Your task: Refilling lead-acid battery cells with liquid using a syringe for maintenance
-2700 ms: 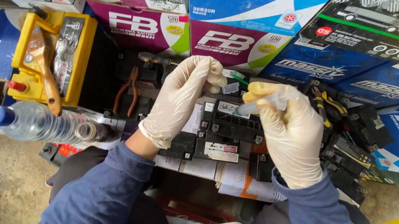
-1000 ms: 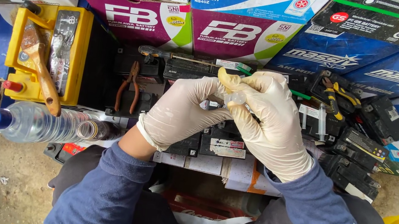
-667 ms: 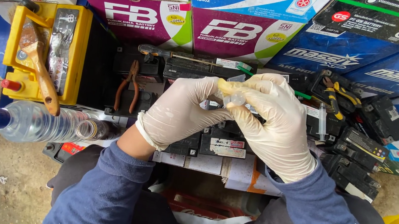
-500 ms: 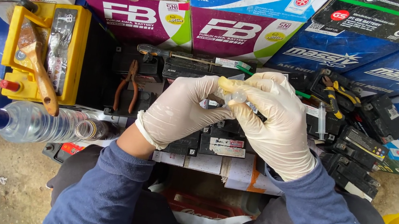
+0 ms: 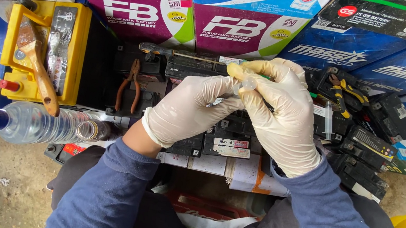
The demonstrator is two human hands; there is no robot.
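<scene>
Small clear tube (image 5: 246, 85) pinched between fingers of left hand (image 5: 190, 108) and right hand (image 5: 278, 116).

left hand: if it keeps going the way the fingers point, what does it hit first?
The left hand points up and to the right, its fingertips already meeting the right hand around a small clear piece. So that piece and the right hand's fingers come first; depth is unclear.

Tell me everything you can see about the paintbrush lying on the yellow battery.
The paintbrush has a worn wooden handle and short, dirty bristles. It lies slantwise across the top of the yellow battery, bristles toward the far end, handle tip reaching past the near edge over the clear plastic bottle. No hand touches it.
</scene>
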